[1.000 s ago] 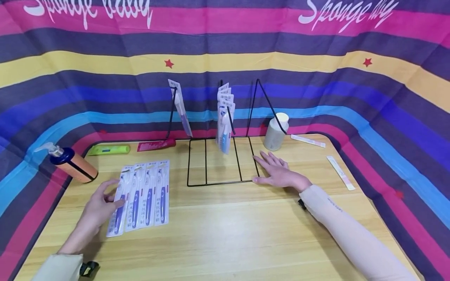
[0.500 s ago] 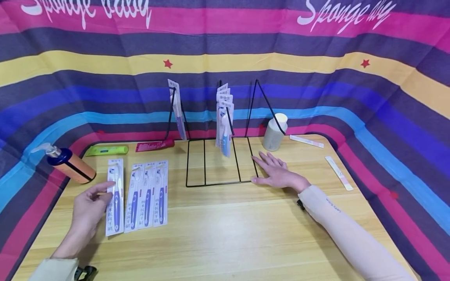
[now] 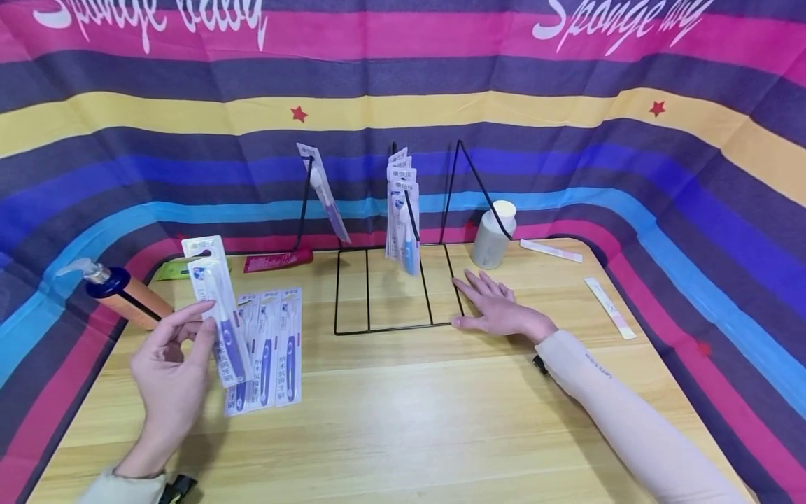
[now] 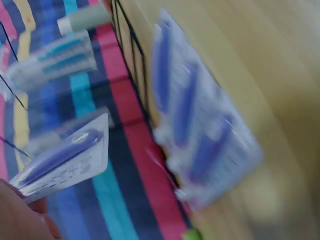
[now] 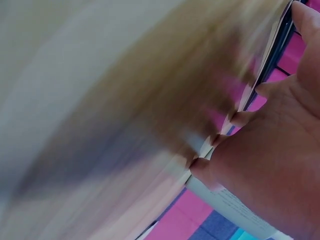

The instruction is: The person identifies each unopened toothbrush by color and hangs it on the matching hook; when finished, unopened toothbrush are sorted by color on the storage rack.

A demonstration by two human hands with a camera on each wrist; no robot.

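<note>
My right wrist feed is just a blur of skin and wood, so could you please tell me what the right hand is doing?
Observer: The right hand lies flat on the table, fingers touching the wire rack's base.
Operator: Thank you. Is the left hand holding anything?
Observer: Yes, the left hand pinches a packaged toothbrush above the table.
Operator: Are more packs lying there?
Observer: Three toothbrush packs lie side by side beneath it.
</note>
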